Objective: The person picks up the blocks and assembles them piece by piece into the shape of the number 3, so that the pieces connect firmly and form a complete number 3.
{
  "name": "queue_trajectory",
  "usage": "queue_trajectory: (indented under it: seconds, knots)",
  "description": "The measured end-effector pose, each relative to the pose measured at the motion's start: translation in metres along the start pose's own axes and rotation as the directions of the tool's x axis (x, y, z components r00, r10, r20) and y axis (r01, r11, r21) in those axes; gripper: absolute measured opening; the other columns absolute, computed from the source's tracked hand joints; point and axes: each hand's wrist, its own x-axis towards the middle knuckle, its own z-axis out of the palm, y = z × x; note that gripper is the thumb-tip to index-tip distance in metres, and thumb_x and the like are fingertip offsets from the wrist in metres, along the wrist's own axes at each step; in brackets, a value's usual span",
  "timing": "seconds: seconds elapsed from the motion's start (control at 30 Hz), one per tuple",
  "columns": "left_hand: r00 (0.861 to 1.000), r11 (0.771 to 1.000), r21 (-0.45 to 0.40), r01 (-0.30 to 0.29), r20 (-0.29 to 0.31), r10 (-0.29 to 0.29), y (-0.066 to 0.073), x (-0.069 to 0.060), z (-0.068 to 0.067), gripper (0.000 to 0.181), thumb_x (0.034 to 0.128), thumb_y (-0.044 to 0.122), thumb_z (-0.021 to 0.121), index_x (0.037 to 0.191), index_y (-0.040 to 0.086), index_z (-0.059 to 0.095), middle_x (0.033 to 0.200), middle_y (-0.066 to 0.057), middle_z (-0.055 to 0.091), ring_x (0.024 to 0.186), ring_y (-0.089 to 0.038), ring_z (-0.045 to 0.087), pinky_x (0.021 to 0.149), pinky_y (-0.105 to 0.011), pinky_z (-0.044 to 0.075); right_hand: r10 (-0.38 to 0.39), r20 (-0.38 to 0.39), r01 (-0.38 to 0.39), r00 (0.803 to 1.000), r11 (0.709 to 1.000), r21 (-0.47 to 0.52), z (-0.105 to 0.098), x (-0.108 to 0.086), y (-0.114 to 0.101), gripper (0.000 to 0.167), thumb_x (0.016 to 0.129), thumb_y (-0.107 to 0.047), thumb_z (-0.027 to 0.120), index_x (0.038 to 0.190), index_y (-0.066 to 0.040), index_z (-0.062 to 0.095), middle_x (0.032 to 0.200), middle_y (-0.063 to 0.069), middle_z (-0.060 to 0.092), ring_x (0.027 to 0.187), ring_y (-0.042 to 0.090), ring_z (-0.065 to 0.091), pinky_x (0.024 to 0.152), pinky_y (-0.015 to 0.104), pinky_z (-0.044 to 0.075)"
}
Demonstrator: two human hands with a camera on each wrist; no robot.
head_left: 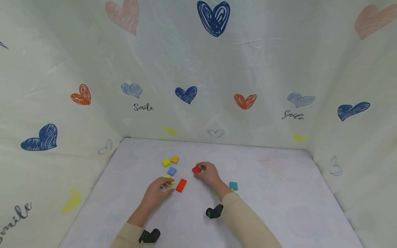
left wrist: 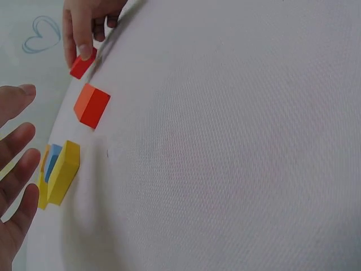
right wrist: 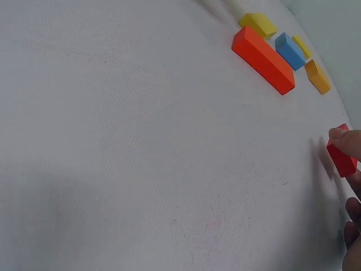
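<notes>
Between thumb and fingers my right hand [head_left: 208, 174] pinches a small red block [head_left: 196, 169]; the right wrist view shows the same red block [right wrist: 342, 151] at its right edge. My left hand [head_left: 156, 193] is over the near yellow block [head_left: 169, 182], its fingers spread apart; in the left wrist view the fingers [left wrist: 20, 169] hold nothing. An orange-red block [head_left: 181, 185] lies just right of the left hand. Behind are a blue block [head_left: 172, 171], another yellow block [head_left: 166, 162] and an orange block [head_left: 175, 159].
Right of my right forearm lies a teal block [head_left: 233, 186], with a yellow piece and a green block [head_left: 214, 193] partly hidden by the arm. The white table [head_left: 279, 206] meets a heart-patterned curtain [head_left: 217, 69] at the back and both sides.
</notes>
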Motion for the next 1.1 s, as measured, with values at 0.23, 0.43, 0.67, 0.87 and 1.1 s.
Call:
queue_trajectory:
  seconds: [0.23,0.43,0.67,0.87,1.1]
  knots:
    - [0.999,0.999,-0.021,-0.028,0.020,0.028,0.010,0.002,0.006,0.031,0.0811,0.010,0.079,0.111,0.011,0.069,0.097,0.004,0.063,0.089,-0.015,0.057,0.082,-0.038,0.052,-0.025,-0.001,0.025,1.000,0.998,0.065,-0.012,-0.012,-0.001,0.040,0.082,-0.016,0.080,0.119,-0.010,0.069,0.104,0.003,0.059,0.102,0.025,0.049,0.077,0.034,0.049]
    - [0.999,0.998,-0.050,-0.038,0.032,0.040,0.018,0.005,0.016,0.033,0.0810,0.010,0.080,0.112,0.010,0.069,0.100,0.003,0.064,0.089,-0.016,0.057,0.080,-0.037,0.052,-0.050,-0.025,0.052,0.998,0.995,0.080,-0.024,-0.026,-0.002,0.043,0.082,-0.020,0.079,0.122,-0.011,0.068,0.110,0.003,0.060,0.107,0.026,0.050,0.082,0.038,0.048]
    - [0.995,0.993,-0.095,-0.073,0.064,0.079,0.033,0.007,0.035,0.031,0.0826,0.016,0.079,0.112,0.013,0.069,0.104,0.003,0.064,0.098,-0.019,0.058,0.086,-0.039,0.052,-0.110,-0.108,0.119,0.988,0.990,0.073,-0.042,-0.048,-0.001,0.043,0.080,-0.020,0.081,0.120,-0.012,0.069,0.112,0.002,0.063,0.106,0.027,0.051,0.086,0.044,0.045]
    - [0.984,0.981,-0.126,-0.151,0.074,0.161,0.044,0.009,0.047,0.029,0.0832,0.017,0.079,0.110,0.014,0.069,0.098,0.004,0.063,0.089,-0.017,0.058,0.081,-0.035,0.053,-0.107,-0.118,0.117,0.987,0.990,0.079,-0.054,-0.061,0.003,0.043,0.081,-0.021,0.081,0.121,-0.014,0.069,0.113,-0.001,0.063,0.108,0.027,0.051,0.088,0.045,0.045]
    - [0.983,0.970,-0.194,-0.146,0.081,0.164,0.055,0.010,0.063,0.032,0.0837,0.017,0.078,0.113,0.013,0.068,0.102,0.003,0.065,0.089,-0.016,0.058,0.083,-0.036,0.051,-0.098,-0.163,0.118,0.982,0.985,0.123,-0.071,-0.084,0.006,0.043,0.080,-0.015,0.080,0.121,-0.011,0.068,0.115,0.002,0.062,0.109,0.033,0.051,0.092,0.053,0.042]
